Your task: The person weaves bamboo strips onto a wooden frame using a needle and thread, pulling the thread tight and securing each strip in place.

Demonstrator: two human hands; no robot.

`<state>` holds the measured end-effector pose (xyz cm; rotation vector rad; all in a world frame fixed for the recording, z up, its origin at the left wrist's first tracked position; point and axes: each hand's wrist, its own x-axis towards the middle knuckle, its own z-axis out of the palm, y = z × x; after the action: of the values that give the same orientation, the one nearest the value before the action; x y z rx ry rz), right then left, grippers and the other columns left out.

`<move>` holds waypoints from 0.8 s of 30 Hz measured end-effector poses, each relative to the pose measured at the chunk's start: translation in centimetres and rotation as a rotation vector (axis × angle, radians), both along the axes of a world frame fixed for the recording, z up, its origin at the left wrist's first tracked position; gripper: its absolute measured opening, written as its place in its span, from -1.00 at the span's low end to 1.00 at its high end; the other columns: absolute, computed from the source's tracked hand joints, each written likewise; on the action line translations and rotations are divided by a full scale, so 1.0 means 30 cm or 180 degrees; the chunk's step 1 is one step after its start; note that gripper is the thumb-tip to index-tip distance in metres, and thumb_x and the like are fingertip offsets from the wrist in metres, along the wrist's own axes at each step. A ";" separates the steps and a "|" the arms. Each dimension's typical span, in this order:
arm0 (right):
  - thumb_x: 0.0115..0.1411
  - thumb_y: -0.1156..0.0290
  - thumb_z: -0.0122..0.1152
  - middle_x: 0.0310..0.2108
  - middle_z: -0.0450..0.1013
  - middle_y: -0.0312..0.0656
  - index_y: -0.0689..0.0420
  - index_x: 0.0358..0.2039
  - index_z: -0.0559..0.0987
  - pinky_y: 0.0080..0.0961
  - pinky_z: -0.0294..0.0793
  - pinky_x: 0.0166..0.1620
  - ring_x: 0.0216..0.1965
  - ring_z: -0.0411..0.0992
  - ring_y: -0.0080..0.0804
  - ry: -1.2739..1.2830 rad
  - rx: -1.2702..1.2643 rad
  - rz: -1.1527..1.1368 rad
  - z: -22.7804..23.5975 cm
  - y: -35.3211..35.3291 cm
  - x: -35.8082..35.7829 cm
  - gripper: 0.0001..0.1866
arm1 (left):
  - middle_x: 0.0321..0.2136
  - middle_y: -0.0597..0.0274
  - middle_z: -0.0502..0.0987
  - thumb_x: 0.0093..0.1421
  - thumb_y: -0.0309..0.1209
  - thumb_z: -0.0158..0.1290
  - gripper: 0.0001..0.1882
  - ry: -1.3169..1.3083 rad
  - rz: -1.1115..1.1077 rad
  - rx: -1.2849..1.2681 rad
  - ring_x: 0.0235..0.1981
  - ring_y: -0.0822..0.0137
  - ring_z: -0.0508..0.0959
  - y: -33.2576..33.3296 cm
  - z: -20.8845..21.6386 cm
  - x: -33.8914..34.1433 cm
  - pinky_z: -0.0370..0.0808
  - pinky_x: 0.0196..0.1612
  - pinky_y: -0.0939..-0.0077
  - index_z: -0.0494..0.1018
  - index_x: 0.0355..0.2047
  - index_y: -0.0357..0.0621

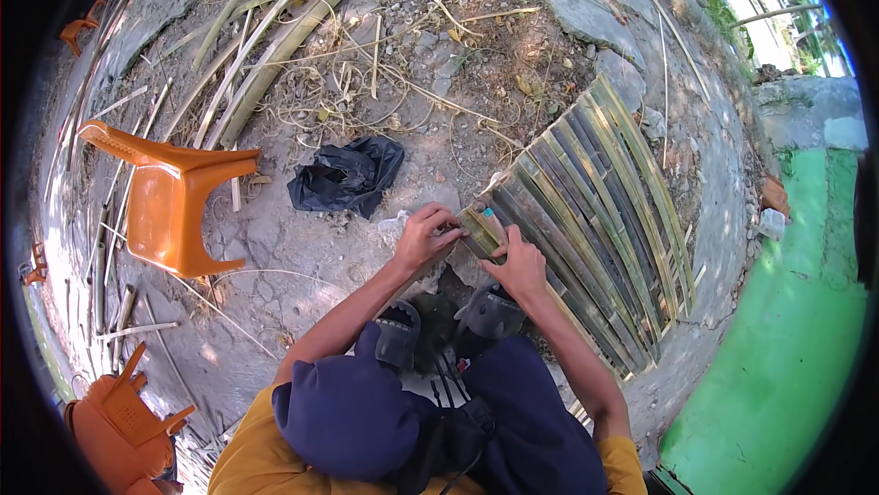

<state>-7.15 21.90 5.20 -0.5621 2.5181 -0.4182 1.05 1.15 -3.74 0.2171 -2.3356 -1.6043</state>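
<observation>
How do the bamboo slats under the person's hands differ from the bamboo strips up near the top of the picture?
The bamboo slats lie side by side as a flat mat; the loose bamboo strips sprawl in a curved bundle. Both hands, left hand and right hand, touch the slats; nothing touches the strips. Both rest on bare ground.

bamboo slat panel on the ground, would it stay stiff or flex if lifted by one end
The bamboo slat panel would probably flex some: its slats are thin and long. It looks light for its size. Both the left hand and right hand press its near end.
</observation>
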 end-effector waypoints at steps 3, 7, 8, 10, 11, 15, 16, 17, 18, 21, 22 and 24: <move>-0.04 0.19 0.63 -0.34 0.72 -0.20 0.09 -0.06 0.33 0.06 0.61 -0.15 -0.21 0.67 0.07 0.0040 0.0062 0.0038 -0.006 -0.005 0.008 -0.31 | -0.29 0.20 0.60 0.04 -0.37 0.50 -0.71 -0.0176 -0.0001 0.0052 -0.35 0.31 0.65 0.005 -0.018 0.009 0.62 -0.28 0.40 0.63 -0.32 -0.21; -0.03 0.18 0.62 -0.36 0.71 -0.18 0.08 -0.06 0.33 0.07 0.61 -0.16 -0.22 0.67 0.08 0.0020 0.0071 0.0020 -0.011 -0.004 0.010 -0.32 | -0.23 0.16 0.58 0.03 -0.33 0.50 -0.66 -0.0019 -0.0031 0.0034 -0.27 0.21 0.66 0.008 -0.024 0.010 0.63 -0.23 0.34 0.61 -0.29 -0.20; -0.04 0.17 0.62 -0.37 0.71 -0.18 0.09 -0.06 0.33 0.05 0.62 -0.16 -0.22 0.66 0.08 -0.0018 0.0080 0.0016 -0.009 -0.007 0.009 -0.31 | -0.22 0.13 0.57 0.04 -0.30 0.49 -0.64 -0.0076 -0.0054 0.0068 -0.24 0.14 0.66 0.008 -0.025 0.014 0.64 -0.20 0.29 0.60 -0.27 -0.20; -0.04 0.17 0.61 -0.37 0.71 -0.18 0.09 -0.06 0.32 0.04 0.62 -0.15 -0.22 0.66 0.08 -0.0061 0.0092 0.0001 -0.011 -0.006 0.003 -0.31 | -0.22 0.13 0.57 0.04 -0.31 0.49 -0.65 -0.0021 -0.0033 0.0001 -0.24 0.13 0.66 0.009 -0.030 0.009 0.64 -0.18 0.28 0.60 -0.27 -0.20; -0.02 0.15 0.61 -0.37 0.71 -0.15 0.11 -0.08 0.35 0.01 0.62 -0.16 -0.23 0.66 0.10 -0.0095 -0.0017 0.0005 -0.016 -0.004 -0.005 -0.34 | -0.23 0.14 0.57 0.03 -0.31 0.49 -0.65 0.0040 0.0002 -0.0078 -0.23 0.11 0.66 0.005 -0.036 0.008 0.64 -0.17 0.27 0.60 -0.28 -0.20; 0.21 0.15 0.44 -0.40 0.65 0.01 0.19 -0.17 0.44 -0.03 0.58 -0.18 -0.27 0.62 0.19 -0.0197 -0.0696 -0.0080 -0.023 0.022 -0.037 -0.56 | -0.24 0.17 0.60 0.01 -0.35 0.51 -0.68 0.0216 0.0093 -0.0148 -0.26 0.16 0.65 0.000 -0.045 0.007 0.62 -0.23 0.30 0.63 -0.31 -0.19; 0.21 0.15 0.44 -0.40 0.65 0.01 0.19 -0.17 0.44 -0.03 0.58 -0.18 -0.27 0.62 0.19 -0.0203 -0.0706 -0.0070 -0.021 0.032 -0.045 -0.56 | -0.24 0.20 0.59 0.00 -0.33 0.51 -0.68 0.0274 -0.0013 -0.0237 -0.23 0.15 0.63 -0.006 -0.045 0.004 0.59 -0.20 0.28 0.62 -0.33 -0.16; 0.31 0.18 0.33 -0.41 0.61 0.07 0.20 -0.20 0.46 -0.01 0.56 -0.20 -0.29 0.59 0.23 -0.0073 -0.1012 -0.0016 -0.009 0.046 -0.051 -0.65 | -0.25 0.22 0.59 -0.01 -0.32 0.51 -0.68 0.0336 -0.0123 -0.0313 -0.21 0.15 0.61 -0.011 -0.040 -0.001 0.56 -0.16 0.26 0.62 -0.34 -0.14; 0.40 0.22 0.21 -0.41 0.57 0.12 0.22 -0.22 0.47 0.00 0.53 -0.21 -0.31 0.56 0.27 0.0055 -0.1318 0.0039 0.003 0.059 -0.055 -0.72 | -0.25 0.22 0.59 -0.01 -0.32 0.51 -0.68 0.0334 -0.0116 -0.0314 -0.21 0.15 0.61 -0.020 -0.033 -0.004 0.56 -0.16 0.26 0.62 -0.34 -0.14; 0.44 0.26 0.13 -0.37 0.55 0.15 0.18 -0.15 0.49 0.01 0.53 -0.23 -0.27 0.56 0.25 -0.0030 -0.1101 0.0504 0.026 0.139 -0.063 -0.77 | -0.23 0.24 0.56 0.03 -0.22 0.46 -0.67 0.0550 -0.0292 -0.0910 -0.10 0.13 0.55 -0.050 -0.021 -0.019 0.46 -0.02 0.19 0.59 -0.33 -0.10; 0.43 0.23 0.16 -0.36 0.55 0.14 0.16 -0.12 0.50 0.00 0.53 -0.23 -0.25 0.57 0.22 -0.0055 -0.0831 0.0836 0.019 0.162 -0.067 -0.76 | -0.24 0.26 0.56 0.04 -0.18 0.44 -0.68 0.0582 -0.0410 -0.1054 -0.08 0.13 0.53 -0.065 -0.024 -0.025 0.42 0.00 0.19 0.59 -0.34 -0.07; 0.41 0.22 0.19 -0.35 0.56 0.12 0.14 -0.10 0.50 -0.01 0.55 -0.25 -0.26 0.58 0.19 -0.0018 -0.0735 0.1128 0.008 0.186 -0.066 -0.75 | -0.24 0.28 0.55 0.05 -0.15 0.43 -0.68 0.0597 -0.0512 -0.1215 -0.06 0.13 0.50 -0.083 -0.034 -0.025 0.38 0.02 0.18 0.58 -0.36 -0.04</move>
<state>-9.14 27.47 5.45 -1.0720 2.3130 -0.5746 0.31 -1.35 -4.75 -0.2005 -2.4987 -1.1489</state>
